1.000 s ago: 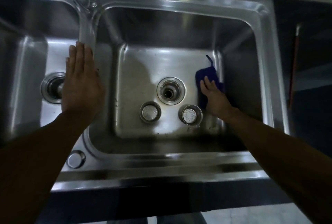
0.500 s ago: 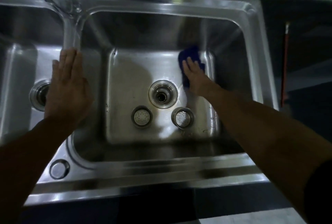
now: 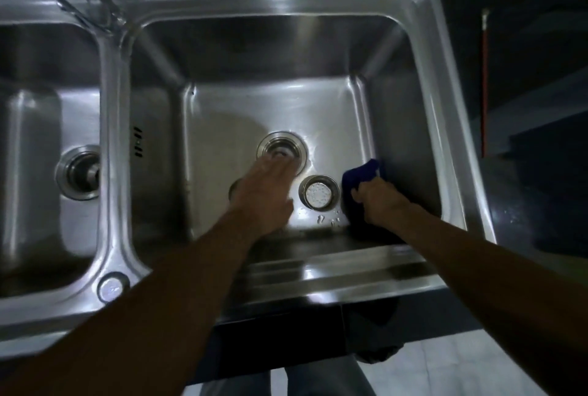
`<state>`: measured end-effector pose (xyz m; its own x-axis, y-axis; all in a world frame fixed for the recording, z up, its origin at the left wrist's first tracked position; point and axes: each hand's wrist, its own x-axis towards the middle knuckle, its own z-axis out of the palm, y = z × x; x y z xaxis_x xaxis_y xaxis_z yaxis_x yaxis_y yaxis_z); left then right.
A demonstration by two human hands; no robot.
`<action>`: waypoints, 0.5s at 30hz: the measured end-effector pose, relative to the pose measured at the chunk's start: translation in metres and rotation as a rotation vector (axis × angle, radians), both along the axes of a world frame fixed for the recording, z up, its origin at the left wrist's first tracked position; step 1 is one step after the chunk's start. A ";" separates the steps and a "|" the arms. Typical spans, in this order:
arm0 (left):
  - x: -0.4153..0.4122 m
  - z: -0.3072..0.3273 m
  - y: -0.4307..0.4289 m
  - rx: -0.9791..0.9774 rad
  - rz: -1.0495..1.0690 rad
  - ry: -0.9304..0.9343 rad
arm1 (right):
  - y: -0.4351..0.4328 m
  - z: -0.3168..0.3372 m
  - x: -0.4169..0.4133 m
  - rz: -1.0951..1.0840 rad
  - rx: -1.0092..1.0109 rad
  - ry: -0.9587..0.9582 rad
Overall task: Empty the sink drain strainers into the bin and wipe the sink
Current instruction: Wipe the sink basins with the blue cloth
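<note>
Strainers: 1 strainer [image 3: 319, 194] is sitting on the sink [image 3: 273, 103] floor just right of the drain opening [image 3: 282, 151], a small shiny steel cup with a perforated base, looking empty. A 2nd strainer [image 3: 234, 188] is lying mostly hidden under the left hand [image 3: 267, 187], whose grip is spreading flat beside the drain. Both are judged light, rigid and wet-slippery; pinching the rim is advised. Right hand [image 3: 377, 201], further right of the drain, is clenching a soft blue cloth [image 3: 361, 174].

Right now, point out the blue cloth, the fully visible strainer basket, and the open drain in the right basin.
blue cloth [image 3: 361, 174], head view, on the bunched fabric above the right hand's fingers.
strainer basket [image 3: 319, 194], head view, on its perforated bottom.
open drain [image 3: 277, 148], head view, on its inner ring, above the left hand.
</note>
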<state>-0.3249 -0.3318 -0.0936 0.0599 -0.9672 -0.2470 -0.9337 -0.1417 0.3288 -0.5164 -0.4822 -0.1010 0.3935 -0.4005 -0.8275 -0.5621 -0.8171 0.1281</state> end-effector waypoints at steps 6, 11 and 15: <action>-0.049 -0.038 -0.036 0.122 -0.020 0.048 | -0.016 0.000 0.010 -0.142 0.008 -0.106; -0.047 -0.042 -0.047 0.190 0.094 0.143 | -0.013 -0.005 0.007 -0.367 -0.004 -0.287; -0.026 -0.031 -0.045 0.115 0.278 0.256 | -0.030 0.004 0.008 -0.564 0.045 -0.377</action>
